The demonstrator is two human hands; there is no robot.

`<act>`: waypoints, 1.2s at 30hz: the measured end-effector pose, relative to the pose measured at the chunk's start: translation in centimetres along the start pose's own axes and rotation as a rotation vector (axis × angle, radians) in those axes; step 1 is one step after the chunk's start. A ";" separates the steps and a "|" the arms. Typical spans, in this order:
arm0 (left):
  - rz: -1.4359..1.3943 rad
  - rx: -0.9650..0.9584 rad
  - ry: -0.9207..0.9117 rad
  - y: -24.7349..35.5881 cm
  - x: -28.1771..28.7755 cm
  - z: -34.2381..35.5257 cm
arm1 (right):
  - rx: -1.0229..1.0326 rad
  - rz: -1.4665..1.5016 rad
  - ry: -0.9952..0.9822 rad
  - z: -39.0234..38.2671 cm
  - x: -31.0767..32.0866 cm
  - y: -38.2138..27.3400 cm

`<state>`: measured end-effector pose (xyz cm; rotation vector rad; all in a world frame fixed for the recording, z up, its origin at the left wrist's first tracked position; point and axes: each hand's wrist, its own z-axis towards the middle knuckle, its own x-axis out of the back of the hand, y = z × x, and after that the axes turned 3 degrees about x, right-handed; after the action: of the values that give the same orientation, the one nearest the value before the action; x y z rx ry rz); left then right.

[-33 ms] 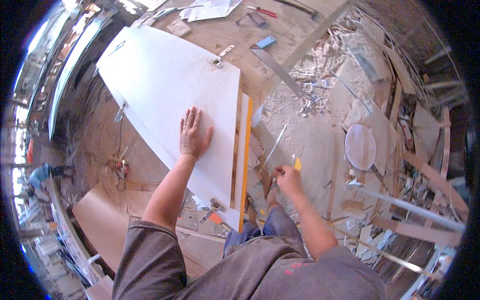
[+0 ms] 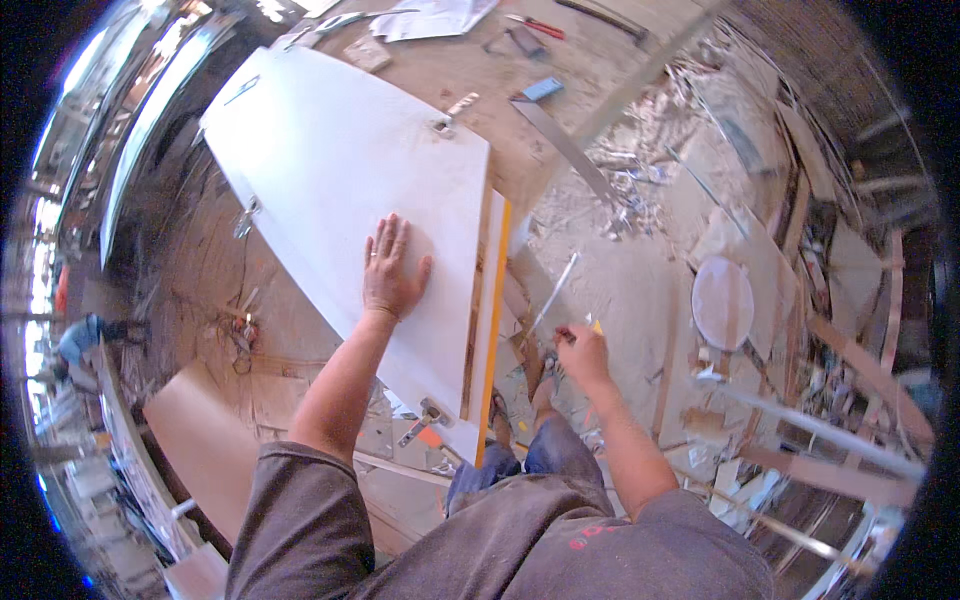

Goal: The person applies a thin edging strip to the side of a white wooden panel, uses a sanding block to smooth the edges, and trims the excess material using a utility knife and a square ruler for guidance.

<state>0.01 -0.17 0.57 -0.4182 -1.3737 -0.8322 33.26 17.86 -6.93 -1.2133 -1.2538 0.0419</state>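
A large white panel with metal hinges fixed along its edges lies in front of me. My left hand rests flat on its face, fingers stretched out and thumb apart. Along the panel's right side runs a yellow-edged strip beside bare wood. My right hand is off the panel to the right, its fingers curled together in a pinch. Whatever they hold, if anything, is too small to make out. Just behind this hand shows a small yellow piece; I cannot tell whether it touches the hand.
On the bench surface beyond lie a blue block, red-handled pliers and a metal square. Shavings and offcuts litter the right, around a pale oval piece. At the far left a person in blue bends over.
My right hand has shifted slightly and covers more of the small yellow piece. The left hand stays flat on the panel. The whole view has moved a little.
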 end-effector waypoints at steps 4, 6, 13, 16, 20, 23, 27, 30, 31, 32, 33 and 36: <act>-0.026 0.003 -0.009 0.6 0.6 0.0 | 0.115 0.064 0.123 8.7 4.5 -3.6; -0.030 0.024 -0.027 0.6 0.9 -0.1 | 0.171 0.059 0.161 12.1 5.1 -5.0; -0.058 0.038 -0.028 1.1 1.5 -0.1 | 0.367 0.117 0.246 17.2 3.1 -8.2; -0.029 0.050 -0.023 1.0 1.6 -0.4 | 0.350 0.156 0.081 14.8 2.2 -9.1; -0.042 0.050 -0.042 1.9 0.7 0.1 | 0.220 0.139 -0.043 9.7 2.7 -6.0; -0.064 0.059 -0.030 1.6 0.6 -0.1 | 0.247 -0.024 -0.102 6.0 3.4 -3.2; -0.094 0.052 -0.010 0.4 0.6 -0.7 | 0.276 -0.114 -0.185 0.7 5.8 -0.8; -0.084 0.026 0.038 0.8 0.8 0.1 | 0.193 -0.175 -0.206 -2.5 7.3 1.9; -0.105 0.026 0.046 0.4 0.9 0.1 | 0.163 -0.187 -0.219 -2.9 7.7 2.1; -0.129 0.024 0.041 -0.2 0.8 -0.3 | 0.122 -0.200 -0.238 -4.0 8.4 1.5; -0.164 0.019 0.031 -0.4 0.7 -0.8 | 0.069 -0.220 -0.255 -5.2 9.1 1.5; -0.131 0.005 0.031 -0.8 1.1 -1.2 | 0.151 -0.218 -0.152 -6.4 9.6 3.9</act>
<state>0.25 -1.85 1.28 -0.3125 -1.3849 -0.9390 43.89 21.12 -1.91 -0.9527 -1.4826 0.0683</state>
